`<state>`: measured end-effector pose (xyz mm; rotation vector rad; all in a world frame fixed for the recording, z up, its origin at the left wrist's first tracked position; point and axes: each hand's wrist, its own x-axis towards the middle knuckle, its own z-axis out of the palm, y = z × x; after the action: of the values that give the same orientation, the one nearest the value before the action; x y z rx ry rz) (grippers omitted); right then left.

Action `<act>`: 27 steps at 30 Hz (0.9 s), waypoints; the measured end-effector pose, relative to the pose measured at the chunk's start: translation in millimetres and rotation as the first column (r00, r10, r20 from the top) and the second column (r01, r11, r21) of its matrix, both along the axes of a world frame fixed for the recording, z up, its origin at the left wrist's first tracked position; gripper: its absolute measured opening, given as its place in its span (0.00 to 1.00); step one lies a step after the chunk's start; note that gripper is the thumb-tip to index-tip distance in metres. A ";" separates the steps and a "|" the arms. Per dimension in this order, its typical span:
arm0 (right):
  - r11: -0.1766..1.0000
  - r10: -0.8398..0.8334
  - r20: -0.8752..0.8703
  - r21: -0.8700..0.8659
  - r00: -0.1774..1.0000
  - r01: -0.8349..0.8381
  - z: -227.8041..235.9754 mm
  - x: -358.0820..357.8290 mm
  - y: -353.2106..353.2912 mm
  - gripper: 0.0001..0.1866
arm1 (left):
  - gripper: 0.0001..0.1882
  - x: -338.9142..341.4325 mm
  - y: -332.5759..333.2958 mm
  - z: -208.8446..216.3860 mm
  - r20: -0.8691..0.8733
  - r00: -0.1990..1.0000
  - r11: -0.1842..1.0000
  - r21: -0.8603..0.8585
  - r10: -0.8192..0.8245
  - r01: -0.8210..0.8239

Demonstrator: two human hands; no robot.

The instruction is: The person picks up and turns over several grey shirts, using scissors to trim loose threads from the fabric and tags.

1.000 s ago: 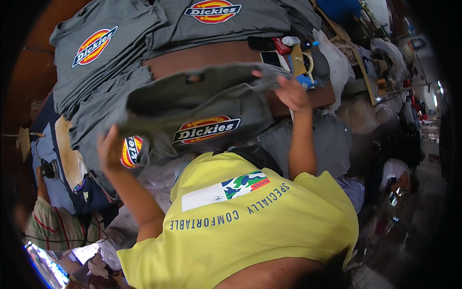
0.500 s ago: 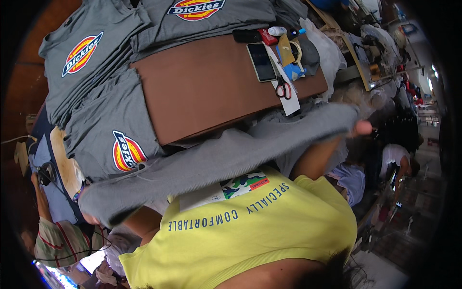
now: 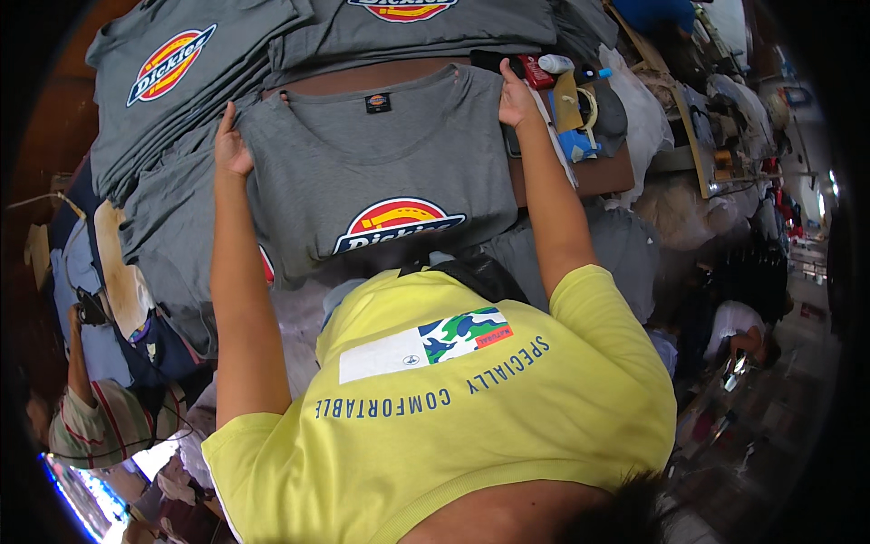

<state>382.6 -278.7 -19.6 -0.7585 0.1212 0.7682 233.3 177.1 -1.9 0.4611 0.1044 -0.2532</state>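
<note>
A grey T-shirt (image 3: pixel 326 186) is spread out in front of me, its wide neckline on the far side, with a small dark neck label and a red, yellow and blue printed badge on its front. At its left shoulder edge, my left hand (image 3: pixel 233 152) holds the cloth, thumb up, the other fingers mostly hidden by the fabric. My right hand (image 3: pixel 517 102) grips the opposite shoulder edge in the same way. The shirt covers most of the brown board (image 3: pixel 605 178), and its near part droops toward my yellow top.
Stacks of grey printed shirts (image 3: pixel 195 109) lie at the far left and along the back (image 3: pixel 417 41). Beside my right hand sit a tape roll (image 3: pixel 589 118), a white bottle (image 3: pixel 555 63) and a red box (image 3: pixel 535 72). Another person's arm (image 3: pixel 80 363) shows at the left.
The shirt, stretched in the air close to my chest, has swung away and down over the brown board. Both hands moved forward and closer together. The phone and scissors are now mostly covered.
</note>
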 end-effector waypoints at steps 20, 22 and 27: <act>0.866 0.221 -0.035 -0.452 0.975 -0.212 -11.4 28.3 9.0 0.41 | 0.34 13.1 -3.7 -3.0 -0.318 0.922 0.712 0.699 0.221 0.070; 0.646 0.372 -0.028 -0.710 0.928 -0.280 16.6 24.9 6.0 0.41 | 0.32 5.2 -5.8 30.5 -0.472 0.838 0.306 0.869 0.275 0.389; 0.128 0.666 0.343 -0.928 0.663 0.351 42.3 32.3 2.2 0.32 | 0.24 4.5 9.5 11.6 -0.033 0.972 -0.635 0.752 0.232 0.177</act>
<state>414.9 -276.5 22.7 -2.4965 -0.2822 0.4282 237.8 186.6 9.7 2.6677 0.7056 0.0048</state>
